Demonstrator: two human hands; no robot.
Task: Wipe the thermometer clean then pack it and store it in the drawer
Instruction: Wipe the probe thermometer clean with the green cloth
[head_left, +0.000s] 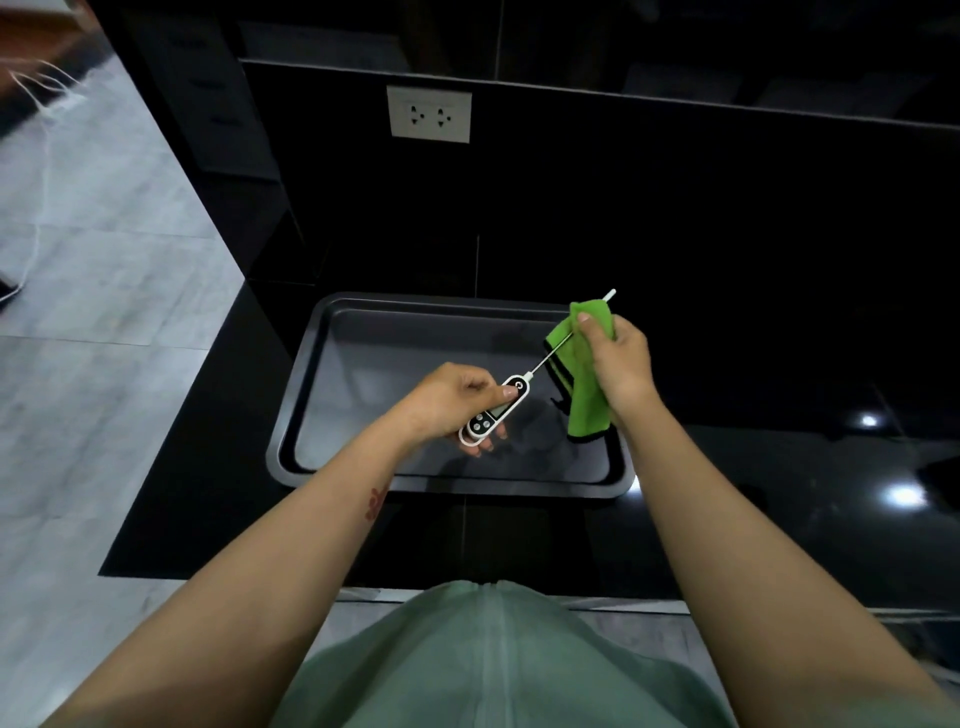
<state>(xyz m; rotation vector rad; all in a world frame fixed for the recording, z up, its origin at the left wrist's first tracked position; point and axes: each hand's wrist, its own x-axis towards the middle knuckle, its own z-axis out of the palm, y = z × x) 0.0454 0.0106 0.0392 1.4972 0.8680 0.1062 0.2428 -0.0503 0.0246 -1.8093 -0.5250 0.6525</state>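
A white digital thermometer (496, 410) with a black face and a long metal probe is held above a dark tray (332, 395). My left hand (452, 402) grips its body, thumb on the display. The probe points up and to the right. My right hand (615, 358) pinches a green cloth (584, 384) with black edging around the upper part of the probe. The probe's white tip sticks out past the cloth. The cloth's lower end hangs down over the tray.
The tray sits on a glossy black counter (779, 493) against a black wall with a white double socket (429, 114). Grey tiled floor (104, 312) lies to the left past the counter's edge. No drawer or thermometer case can be seen.
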